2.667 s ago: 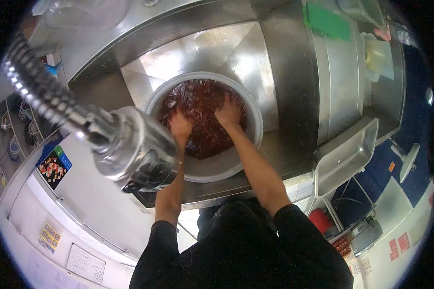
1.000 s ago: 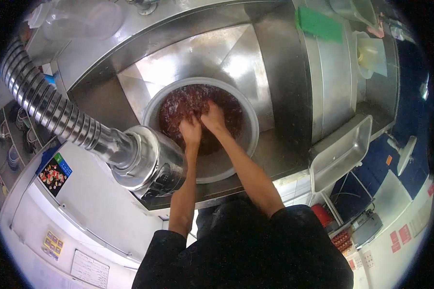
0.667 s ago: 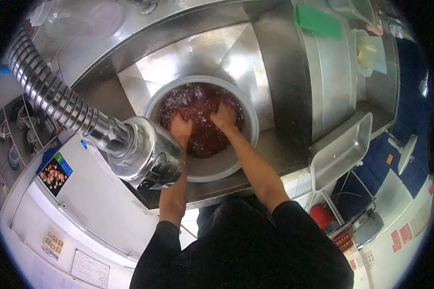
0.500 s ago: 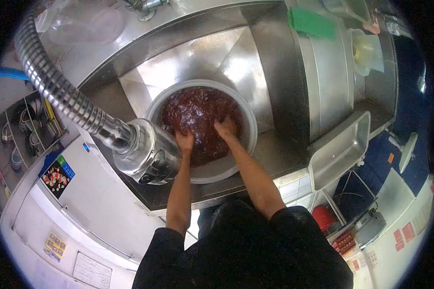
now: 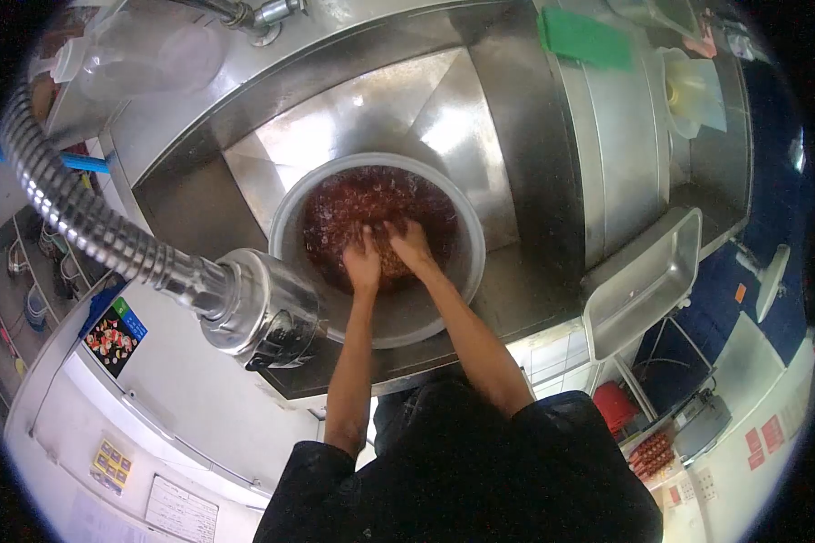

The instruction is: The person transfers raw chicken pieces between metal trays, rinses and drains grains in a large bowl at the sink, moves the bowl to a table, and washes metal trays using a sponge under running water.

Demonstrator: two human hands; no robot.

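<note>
A wide pale grey basin (image 5: 285, 213) stands in the metal sink, holding dark red liquid (image 5: 335, 195) with bubbles on its surface. Both hands are inside it, close together near the middle. Between them a lumpy brown mass (image 5: 392, 263) shows at the surface; its kind I cannot make out. My left hand (image 5: 362, 264) presses on this mass from the left, fingers bent. From the right my right hand (image 5: 412, 244) bears on it, fingers also bent. The liquid partly hides the fingertips.
A flexible metal hose with a thick spray head (image 5: 267, 312) hangs at the basin's left. The steel sink (image 5: 543, 181) surrounds the basin. A metal tray (image 5: 643, 294) sits at the right edge, with a green cloth-like piece (image 5: 584, 41) behind. Clear plastic containers (image 5: 154, 59) stand back left.
My hands have drawn closer together, and the brown mass now shows between them. The liquid's surface is rippled differently. The spray head appears slightly lower and farther left in view.
</note>
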